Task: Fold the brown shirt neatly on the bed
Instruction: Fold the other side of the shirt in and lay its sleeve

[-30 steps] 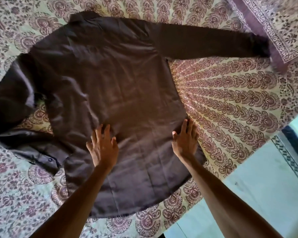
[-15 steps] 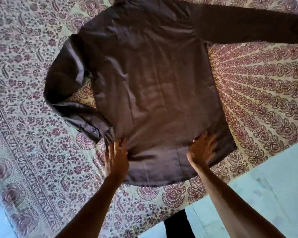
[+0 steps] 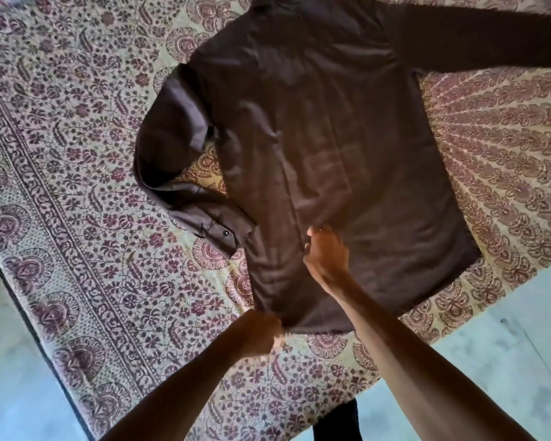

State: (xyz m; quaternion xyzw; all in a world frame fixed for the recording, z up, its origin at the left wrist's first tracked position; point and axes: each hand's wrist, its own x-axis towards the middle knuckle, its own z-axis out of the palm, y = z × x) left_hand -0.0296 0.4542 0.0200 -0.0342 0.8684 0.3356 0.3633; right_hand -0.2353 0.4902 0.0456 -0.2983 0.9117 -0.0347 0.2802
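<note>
Both grips look clamped on the brown shirt (image 3: 331, 122), left hand (image 3: 263, 332) at the near hem corner, right hand (image 3: 326, 253) further in, collar pointing away up the bed (image 3: 77, 186).

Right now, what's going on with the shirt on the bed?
A person is working on the brown shirt, spread flat on the patterned bedsheet. The left hand grips its near hem corner; the right hand pinches fabric higher up the body. One sleeve lies crumpled, and no fold is made yet.

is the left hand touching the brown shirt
Touching. The head view shows the left hand gripping the brown shirt at its near hem corner.
</note>
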